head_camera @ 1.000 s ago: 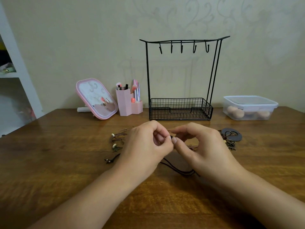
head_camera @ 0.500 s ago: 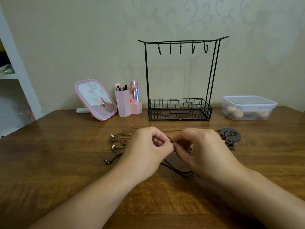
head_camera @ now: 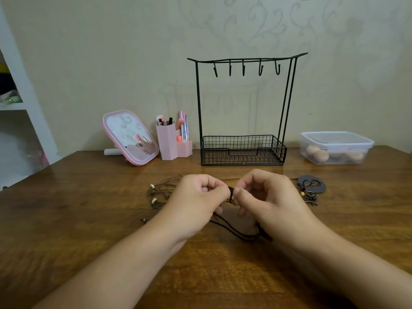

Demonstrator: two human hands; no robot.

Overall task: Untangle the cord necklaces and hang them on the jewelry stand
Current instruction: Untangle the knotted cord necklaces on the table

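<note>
A tangle of brown cord necklaces [head_camera: 161, 192] with pale beads and small charms lies on the wooden table [head_camera: 66, 219]. My left hand [head_camera: 196, 201] and my right hand [head_camera: 267, 199] meet over it, both pinching a dark knot of cord [head_camera: 231, 192] between thumb and fingers. A dark cord loop [head_camera: 236, 230] trails toward me under my right wrist. More charms and a dark ring pendant [head_camera: 312, 186] lie to the right. The black wire jewelry stand [head_camera: 243, 150] with several bare hooks [head_camera: 243, 69] stands behind.
A pink mirror [head_camera: 130, 137] and a pink brush holder [head_camera: 171, 143] stand at the back left. A clear lidded box [head_camera: 334, 147] sits at the back right. White shelving [head_camera: 20, 103] borders the left side.
My hands have shifted slightly away from me while working the knot, fingers re-pinching the cord. The necklaces on the table stay put.
</note>
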